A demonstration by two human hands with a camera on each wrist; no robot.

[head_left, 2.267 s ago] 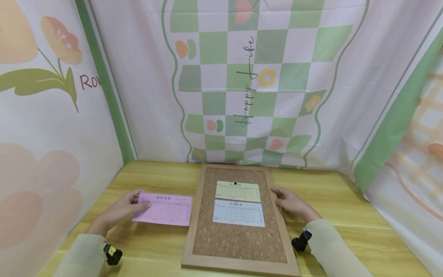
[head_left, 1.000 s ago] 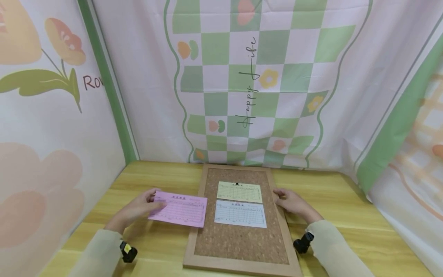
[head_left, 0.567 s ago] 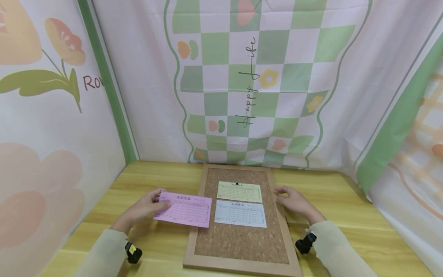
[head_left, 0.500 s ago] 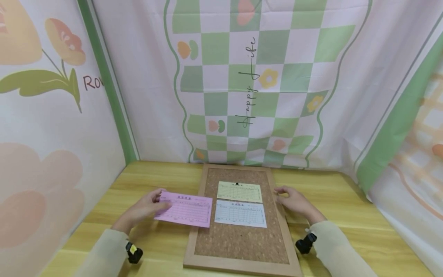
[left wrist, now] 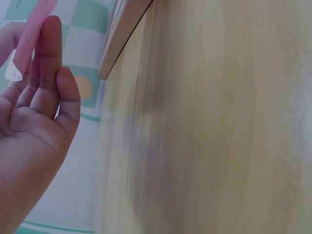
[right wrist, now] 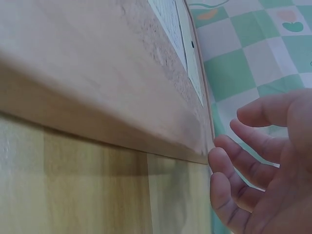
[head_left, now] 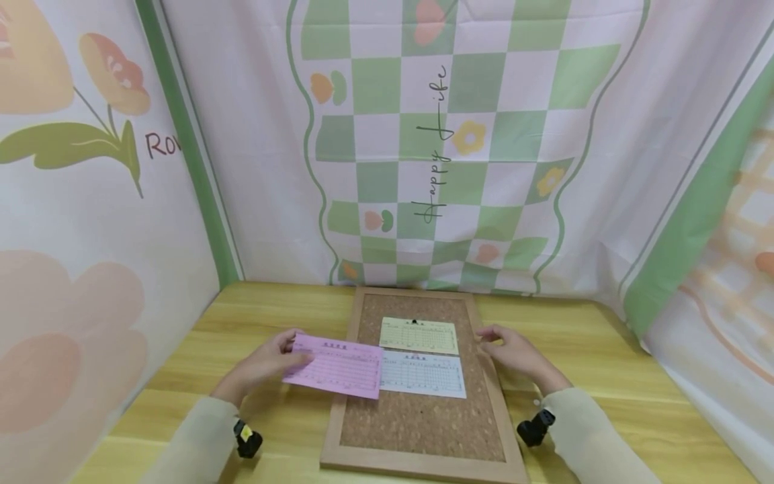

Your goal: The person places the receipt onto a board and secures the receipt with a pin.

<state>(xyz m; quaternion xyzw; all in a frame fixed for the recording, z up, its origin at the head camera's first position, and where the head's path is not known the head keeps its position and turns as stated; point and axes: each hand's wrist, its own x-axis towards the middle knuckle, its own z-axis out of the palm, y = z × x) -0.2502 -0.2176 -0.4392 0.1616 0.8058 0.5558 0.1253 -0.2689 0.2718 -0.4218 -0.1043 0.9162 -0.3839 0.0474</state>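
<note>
My left hand (head_left: 269, 363) pinches a pink printed form slip (head_left: 338, 368) by its left edge, thumb on top and fingers beneath. The slip is raised over the left frame of a cork board (head_left: 417, 427), and its right end covers the left edge of a pale blue form slip (head_left: 426, 374). Above the blue one, a pale yellow form slip (head_left: 418, 335) lies on the cork with a small black pin (head_left: 414, 321) at its top edge. At the board's right frame is my right hand (head_left: 517, 353), fingers loosely bent with nothing in them.
The wood-framed board lies flat on a wooden table (head_left: 611, 403). A patterned curtain (head_left: 423, 134) hangs behind the table's far edge, with more cloth at both sides. Each wrist wears a small black camera.
My left hand has carried the pink slip rightward from over the table to over the board, so it now overlaps the blue slip. The right hand has stayed nearly in place.
</note>
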